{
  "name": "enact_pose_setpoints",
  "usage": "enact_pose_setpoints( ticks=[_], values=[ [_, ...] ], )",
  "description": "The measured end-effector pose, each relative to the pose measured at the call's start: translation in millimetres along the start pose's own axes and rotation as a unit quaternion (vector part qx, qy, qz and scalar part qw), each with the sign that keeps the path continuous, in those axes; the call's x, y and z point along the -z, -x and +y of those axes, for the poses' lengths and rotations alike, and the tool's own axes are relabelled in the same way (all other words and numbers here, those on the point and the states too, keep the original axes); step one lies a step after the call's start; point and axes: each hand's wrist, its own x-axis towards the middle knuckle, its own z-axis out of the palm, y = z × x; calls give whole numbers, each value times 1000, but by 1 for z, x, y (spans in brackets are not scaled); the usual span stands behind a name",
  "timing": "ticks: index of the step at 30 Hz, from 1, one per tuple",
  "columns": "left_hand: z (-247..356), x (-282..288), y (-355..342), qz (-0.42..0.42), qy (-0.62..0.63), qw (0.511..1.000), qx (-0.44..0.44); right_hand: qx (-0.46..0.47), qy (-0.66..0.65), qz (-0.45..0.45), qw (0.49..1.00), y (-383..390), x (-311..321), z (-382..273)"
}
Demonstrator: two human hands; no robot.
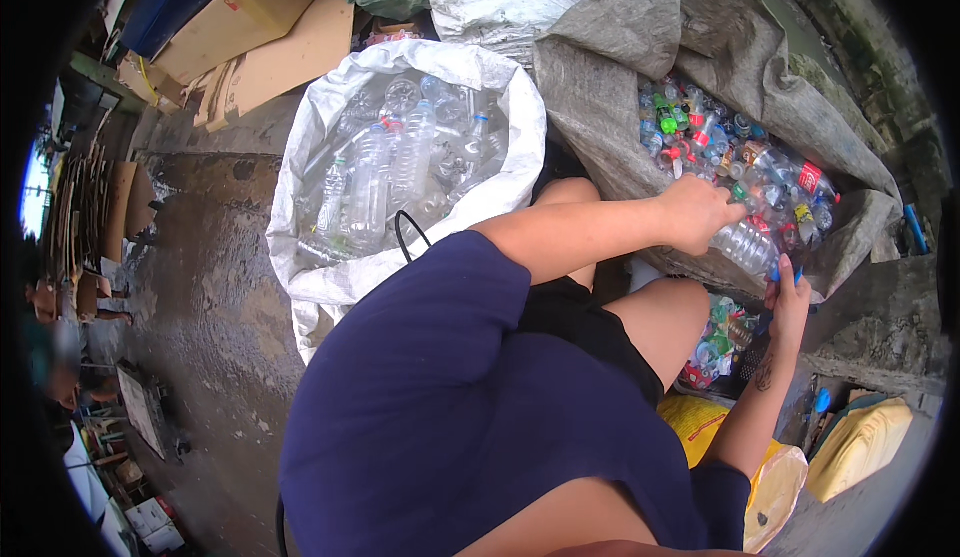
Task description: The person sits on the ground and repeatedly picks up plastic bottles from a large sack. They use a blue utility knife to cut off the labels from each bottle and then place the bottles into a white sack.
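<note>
A clear ribbed plastic bottle (748, 247) lies slantwise between my two hands, over the near edge of a grey woven sack (610, 87). My left hand (703, 215) is closed at the bottle's far left end. At its other end is my right hand (788, 295), with its fingers closed around a small blue thing (775, 274) whose kind I cannot make out. Beyond them, the open sack holds a heap of used bottles (700, 127), several with red, green or blue caps. Below my hands stands a container of bottle caps and small plastic pieces (722, 342), partly hidden by my knee.
A white woven sack (515, 107) full of clear bottles (410, 147) stands to my left. Flattened cardboard (285, 52) leans behind it. A yellow bag (692, 425) lies by my right arm, near a yellowish block (862, 447). The floor (215, 327) looks wet; blurred people are far left.
</note>
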Motion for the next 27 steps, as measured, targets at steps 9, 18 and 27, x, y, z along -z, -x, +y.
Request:
enact_pose_setpoints(
  ticks=[9,18,27],
  values=[
    [-50,4,8,-154,201,967,-29,131,105,-96,981,3,-25,-57],
    [-92,45,44,-431,632,642,54,259,212,-238,912,8,-49,-113],
    [-184,160,255,40,310,886,342,269,169,-71,945,-22,30,-88]
  ],
)
